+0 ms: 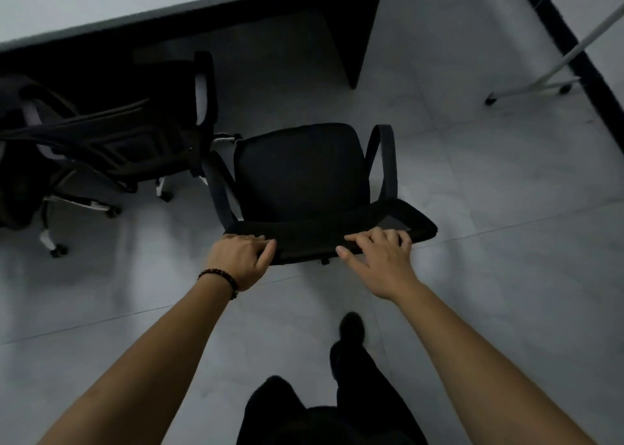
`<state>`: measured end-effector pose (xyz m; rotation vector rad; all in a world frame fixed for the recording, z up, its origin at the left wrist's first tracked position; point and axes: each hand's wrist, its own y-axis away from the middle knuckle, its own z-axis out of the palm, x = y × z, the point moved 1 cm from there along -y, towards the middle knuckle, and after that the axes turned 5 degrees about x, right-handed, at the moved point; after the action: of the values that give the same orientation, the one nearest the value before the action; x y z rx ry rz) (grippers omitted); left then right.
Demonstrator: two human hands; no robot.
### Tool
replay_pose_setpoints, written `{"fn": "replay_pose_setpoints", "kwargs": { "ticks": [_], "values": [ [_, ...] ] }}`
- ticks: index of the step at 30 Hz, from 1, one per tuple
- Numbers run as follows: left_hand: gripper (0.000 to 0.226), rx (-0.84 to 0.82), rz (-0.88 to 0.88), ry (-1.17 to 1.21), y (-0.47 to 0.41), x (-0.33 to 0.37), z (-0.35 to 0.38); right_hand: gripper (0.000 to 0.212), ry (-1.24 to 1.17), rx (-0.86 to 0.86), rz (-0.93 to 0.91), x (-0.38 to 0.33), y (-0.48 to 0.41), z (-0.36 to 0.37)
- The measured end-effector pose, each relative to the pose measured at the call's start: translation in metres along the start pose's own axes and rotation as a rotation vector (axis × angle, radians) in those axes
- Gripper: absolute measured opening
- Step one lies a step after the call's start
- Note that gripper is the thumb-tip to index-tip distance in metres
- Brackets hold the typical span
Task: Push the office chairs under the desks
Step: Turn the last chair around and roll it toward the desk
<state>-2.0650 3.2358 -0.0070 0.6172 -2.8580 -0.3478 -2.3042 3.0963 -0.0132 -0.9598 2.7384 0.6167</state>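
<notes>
A black office chair (304, 178) with two curved armrests stands on the grey floor in the middle of the view, its seat facing the desk (101, 9). The desk's pale top runs across the upper left, with a dark opening beneath it. My left hand (241, 262) grips the top of the chair's backrest at its left end. My right hand (380, 259) rests on the backrest's right part, fingers curled over its edge. The chair's seat stands short of the desk edge.
A second black chair (111, 134) with white-trimmed legs stands at the left, partly under the desk. The desk's dark side panel (361, 39) drops at the upper middle. A white wheeled stand (540, 83) is at the upper right. My dark-trousered leg and shoe (351, 330) are below.
</notes>
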Motion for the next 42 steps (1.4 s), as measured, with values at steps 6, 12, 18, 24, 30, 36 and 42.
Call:
{"fn": "replay_pose_setpoints", "kwargs": {
  "ticks": [6,12,18,24,30,36,42],
  "values": [
    [0.053,-0.042,0.019,0.005,-0.072,-0.030,-0.021,0.066,0.066,-0.039,-0.057,-0.006,-0.073,-0.024],
    [0.056,-0.062,0.037,0.016,-0.147,-0.049,-0.041,0.070,0.101,0.000,-0.022,-0.011,-0.147,-0.046],
    [0.063,-0.066,0.061,0.060,-0.238,-0.076,-0.070,0.072,0.107,0.009,0.066,-0.026,-0.242,-0.078],
    [0.056,-0.067,0.047,0.063,-0.309,-0.089,-0.092,0.072,0.110,-0.013,0.099,-0.029,-0.317,-0.105],
    [0.056,-0.018,0.010,0.054,-0.366,-0.091,-0.104,0.073,0.136,0.010,0.052,-0.020,-0.380,-0.128],
    [0.056,0.036,-0.080,0.026,-0.415,-0.076,-0.119,0.073,0.147,0.035,-0.035,0.002,-0.445,-0.158],
    [0.048,0.092,-0.361,-0.006,-0.420,-0.045,-0.117,0.076,0.129,0.036,-0.087,0.012,-0.471,-0.177]
  ]
}}
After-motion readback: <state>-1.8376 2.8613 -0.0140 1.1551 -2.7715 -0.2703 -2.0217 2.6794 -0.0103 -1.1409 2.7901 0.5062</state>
